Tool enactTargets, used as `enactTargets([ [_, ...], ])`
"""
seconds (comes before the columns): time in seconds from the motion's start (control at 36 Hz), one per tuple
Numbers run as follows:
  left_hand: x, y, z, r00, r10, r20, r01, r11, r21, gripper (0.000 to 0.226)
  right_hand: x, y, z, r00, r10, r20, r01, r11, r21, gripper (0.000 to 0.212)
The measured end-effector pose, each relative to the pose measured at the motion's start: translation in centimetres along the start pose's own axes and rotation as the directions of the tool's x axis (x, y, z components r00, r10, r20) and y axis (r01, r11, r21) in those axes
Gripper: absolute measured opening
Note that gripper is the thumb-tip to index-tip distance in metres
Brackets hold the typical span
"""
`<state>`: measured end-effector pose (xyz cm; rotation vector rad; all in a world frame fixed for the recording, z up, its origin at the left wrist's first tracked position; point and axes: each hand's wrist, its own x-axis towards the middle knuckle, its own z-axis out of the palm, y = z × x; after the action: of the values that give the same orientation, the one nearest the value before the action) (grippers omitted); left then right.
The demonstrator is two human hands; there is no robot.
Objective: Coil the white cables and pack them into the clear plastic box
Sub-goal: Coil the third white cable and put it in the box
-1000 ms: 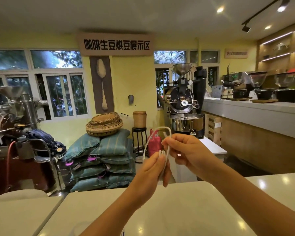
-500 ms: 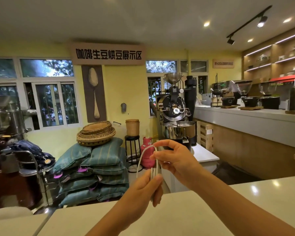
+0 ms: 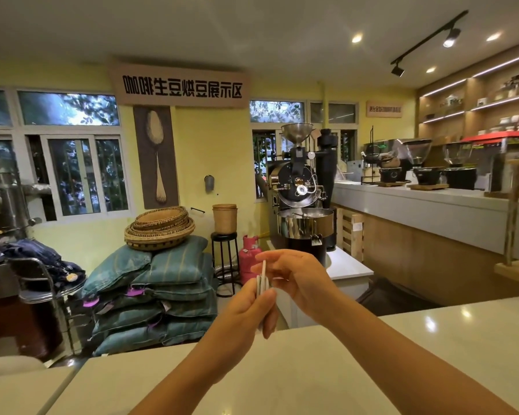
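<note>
well, above the far edge of the pale countertop [image 3: 282, 369] both hands meet: the right hand [image 3: 300, 280] half curled, fingertips on the top of the white cable [image 3: 262, 281], the left hand [image 3: 249, 313] pinching its folded strands upright.

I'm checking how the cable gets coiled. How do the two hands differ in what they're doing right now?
The left hand is closed around the folded white cable, thumb pressed to fingers; the right hand is looser, fingers curled at the cable's upper end. The left hand sits lower and nearer the camera; the right hand is higher and farther. Both touch the cable above the white countertop.
</note>
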<state>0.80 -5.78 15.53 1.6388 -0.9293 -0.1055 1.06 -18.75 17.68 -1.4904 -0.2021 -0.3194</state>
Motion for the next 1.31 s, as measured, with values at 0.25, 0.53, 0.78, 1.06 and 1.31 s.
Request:
enactTargets([
  [0.25,0.6,0.4,-0.2,0.998,0.018,-0.054,-0.02,0.999,-0.035,0.02,-0.7,1.0,0.9,0.995,-0.048,0.089,0.069,0.964,-0.256,0.018],
  [0.53,1.0,1.6,-0.7,0.991,0.059,-0.122,-0.071,0.993,-0.099,0.026,-3.2,4.1,2.7,0.976,0.131,0.177,-0.09,0.971,-0.223,0.016],
  [0.78,2.0,0.2,-2.4,0.958,-0.004,-0.286,-0.031,0.992,-0.12,0.025,-5.0,3.4,2.6,0.949,0.181,0.256,-0.15,0.979,-0.137,0.027],
  [1.06,1.4,-0.6,-1.9,0.981,0.003,-0.194,0.006,0.999,0.047,0.028,-6.4,-0.6,2.6,0.925,-0.009,0.379,0.167,0.907,-0.387,0.009],
  [1.31,-0.7,0.3,-1.0,0.996,-0.03,0.09,0.044,0.987,-0.157,0.04,-4.3,-4.0,1.0,0.954,-0.012,0.3,0.0,0.999,0.041,0.018],
])
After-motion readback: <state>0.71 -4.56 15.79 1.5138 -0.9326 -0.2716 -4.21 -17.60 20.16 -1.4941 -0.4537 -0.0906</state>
